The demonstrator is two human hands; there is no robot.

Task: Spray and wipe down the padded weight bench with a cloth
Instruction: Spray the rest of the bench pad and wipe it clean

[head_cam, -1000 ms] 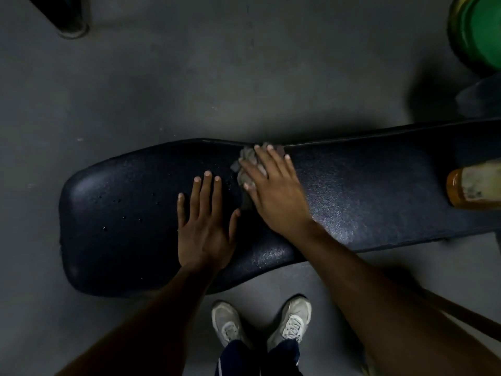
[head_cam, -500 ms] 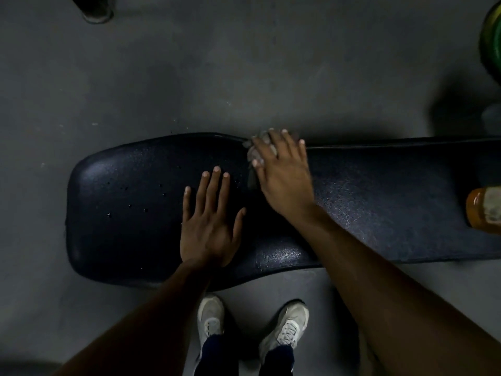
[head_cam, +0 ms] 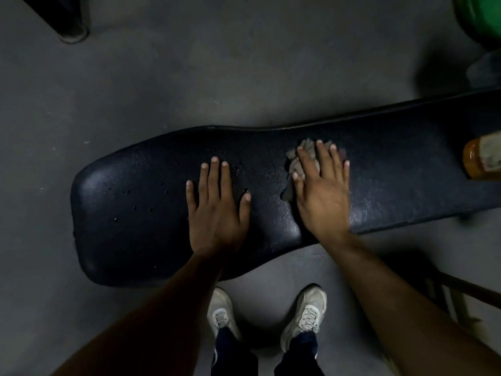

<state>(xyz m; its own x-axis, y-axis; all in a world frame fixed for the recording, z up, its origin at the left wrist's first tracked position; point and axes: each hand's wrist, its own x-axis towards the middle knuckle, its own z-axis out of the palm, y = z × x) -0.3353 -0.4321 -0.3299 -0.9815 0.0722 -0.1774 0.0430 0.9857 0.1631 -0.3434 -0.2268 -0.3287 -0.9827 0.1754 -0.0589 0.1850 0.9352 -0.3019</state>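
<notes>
So the padded bench [head_cam: 379, 169] runs across the shot, black and textured, rounded wide end on the left and the narrower part going off the right edge. There are wet droplets [head_cam: 127, 192] scattered over the wide end, and that whole left stretch of padding is free.

Left hand [head_cam: 217, 210] is flat on the pad, palm down, fingers spread, holding nothing, roughly mid-width with the wrist coming over the near edge. Right hand [head_cam: 322, 194] is also flat and open, pressing down on a crumpled grey cloth [head_cam: 296, 165]. The cloth pokes out past the fingertips and along the thumb side, sitting nearer the far edge than the near one. The two hands are apart, with bare wet-looking padding between them.

Further right, at the frame edge, an orange bottle [head_cam: 482, 158] with a pale label lies on the bench, well apart from the right hand, so there's open pad between them. Can't tell how full it is, it's cut off.

Grey floor [head_cam: 244, 63] all around. White sneakers [head_cam: 303, 313] stand just beside the near edge. Something green [head_cam: 479, 14] sits in the top right corner, and a dark post [head_cam: 70, 28] stands top left.
</notes>
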